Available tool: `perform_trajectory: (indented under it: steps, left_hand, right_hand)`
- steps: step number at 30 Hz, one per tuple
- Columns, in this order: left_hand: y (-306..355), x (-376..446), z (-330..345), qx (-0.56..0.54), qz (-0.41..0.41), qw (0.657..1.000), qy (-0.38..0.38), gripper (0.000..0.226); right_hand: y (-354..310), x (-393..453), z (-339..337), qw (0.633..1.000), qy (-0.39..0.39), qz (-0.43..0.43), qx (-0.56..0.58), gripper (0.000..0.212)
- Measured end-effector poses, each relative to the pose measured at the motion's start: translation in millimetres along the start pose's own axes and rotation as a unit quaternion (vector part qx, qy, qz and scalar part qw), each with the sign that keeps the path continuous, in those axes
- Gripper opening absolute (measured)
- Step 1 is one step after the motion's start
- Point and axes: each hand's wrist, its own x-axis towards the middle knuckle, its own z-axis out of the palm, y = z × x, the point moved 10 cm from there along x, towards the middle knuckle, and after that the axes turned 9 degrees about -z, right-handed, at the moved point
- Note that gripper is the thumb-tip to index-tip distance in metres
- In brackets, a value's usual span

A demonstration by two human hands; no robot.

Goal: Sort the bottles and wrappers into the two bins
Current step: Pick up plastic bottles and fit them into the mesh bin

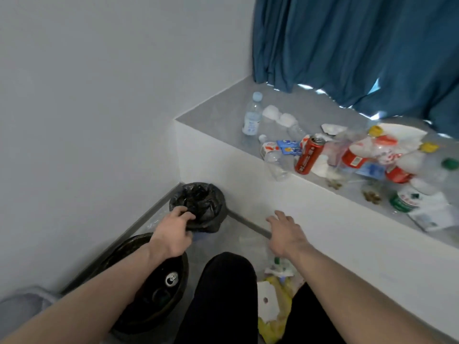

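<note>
Floor corner, left hand (173,232) fingers gripping (lined) bin (198,207)

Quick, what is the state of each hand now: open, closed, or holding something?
Left hand: grips the rim of the far bin's black bag.
Right hand: open, fingers spread, holding nothing.

The left arm (82,296) covers a part of the near bin (159,306). The left hand (172,234) hides the front rim of the far bin (198,202). The litter pile (387,160) on the ledge (218,112) is blurred and the right edge cuts it off. The wrappers (273,301) on the floor are half hidden between the legs.
</note>
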Motion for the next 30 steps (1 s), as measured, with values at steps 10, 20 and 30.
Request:
perform_trajectory:
  steps: [10, 20, 30]
  left_hand:
    - [174, -30, -32, 0.023, 0.163, 0.986, 0.024, 0.051]
    - [284, -88, 1, 0.033, 0.264, 0.964, -0.013, 0.047]
    - [326, -102, 139, 0.118, 0.258, 0.946, -0.158, 0.042]
  right_hand:
    - [121, -131, -25, 0.986, 0.044, 0.134, 0.090, 0.079]
    - [201, -239, -14, 0.961, 0.103, 0.211, 0.148, 0.076]
    - [247, -264, 100, 0.938, -0.002, 0.255, 0.233, 0.067]
